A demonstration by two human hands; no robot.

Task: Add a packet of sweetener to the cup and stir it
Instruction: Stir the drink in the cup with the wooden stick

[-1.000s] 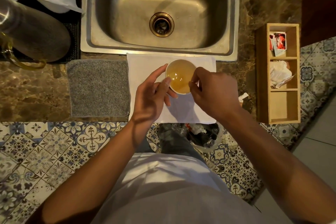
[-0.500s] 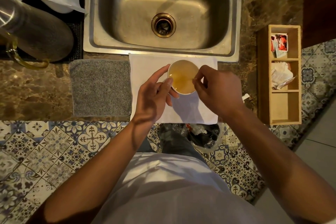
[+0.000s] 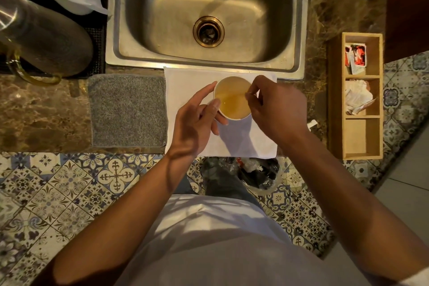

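Observation:
A white cup [image 3: 233, 117] of amber liquid stands on a white napkin [image 3: 185, 81] at the counter's front, just below the sink. My left hand [image 3: 197, 121] holds the cup's left side, with the thumb and fingers curled against its wall. My right hand [image 3: 276, 109] hovers at the cup's right rim. Its thumb and forefinger pinch a thin pale stirrer [image 3: 232, 95] that shows only as a faint line across the liquid. Sweetener packets [image 3: 356, 55] lie in the top compartment of a wooden organizer [image 3: 335, 100] to the right.
The steel sink [image 3: 206, 14] lies behind the cup. A grey cloth [image 3: 127, 109] sits left of the napkin, with a metal jug [image 3: 44, 37] beyond it. A torn paper scrap [image 3: 312, 123] lies by my right wrist. Below the counter stands a bin [image 3: 257, 174].
My right hand's fingertips have shifted slightly along the cup's right rim toward the sink, and the faint stirrer line has turned in the liquid. My left hand stays on the cup.

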